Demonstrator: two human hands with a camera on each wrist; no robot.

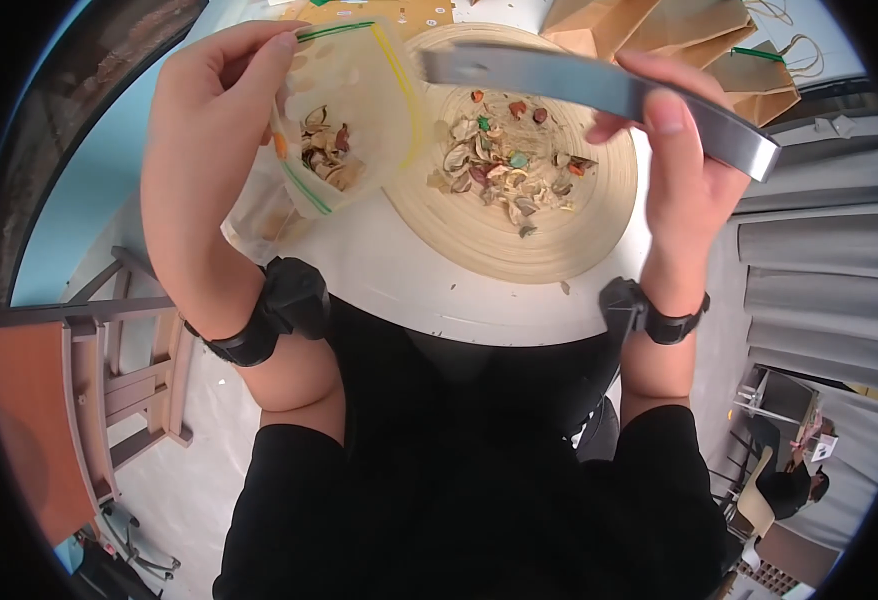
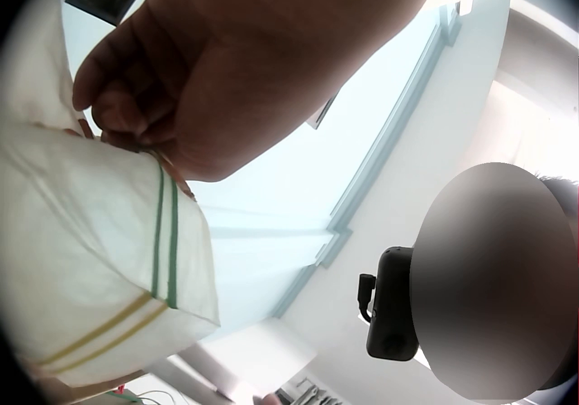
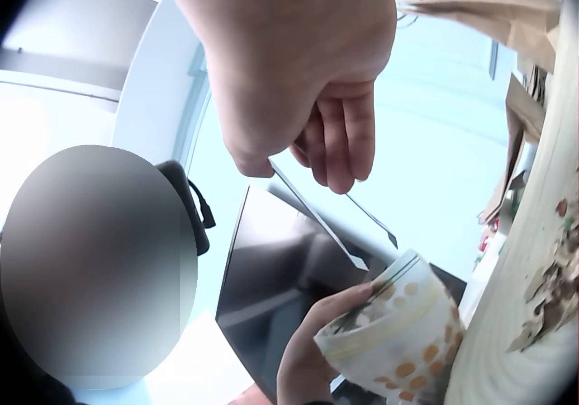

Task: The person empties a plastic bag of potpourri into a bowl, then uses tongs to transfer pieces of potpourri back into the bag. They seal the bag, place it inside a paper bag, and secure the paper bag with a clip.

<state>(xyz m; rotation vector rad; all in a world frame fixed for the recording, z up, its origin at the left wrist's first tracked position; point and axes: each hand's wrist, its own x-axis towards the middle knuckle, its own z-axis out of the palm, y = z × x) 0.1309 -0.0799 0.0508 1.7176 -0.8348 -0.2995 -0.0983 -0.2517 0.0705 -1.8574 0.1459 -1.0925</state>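
My left hand (image 1: pixel 209 120) pinches the rim of an open zip bag (image 1: pixel 359 75) between thumb and fingers. Green and yellow stripes run along the bag's mouth, and orange dots show on its wall (image 3: pixel 416 364) in the right wrist view. Dried petals (image 1: pixel 329 155) lie inside it. In my right hand (image 1: pixel 684 150) is a pair of metal tongs (image 1: pixel 559 78), the thumb pressing on its upper face. Its tips point left, over the far part of a round wooden plate (image 1: pixel 439 235). Potpourri (image 1: pixel 509 170) of petals and coloured bits is heaped on this plate, next to the bag.
Brown paper bags (image 1: pixel 679 35) stand at the back right of the white table (image 1: pixel 379 290). A clear plastic packet (image 1: pixel 259 215) lies below the zip bag. Small crumbs are scattered near the front edge. A wooden chair (image 1: pixel 144 370) is at left; a seated person (image 1: pixel 794 490) is far right.
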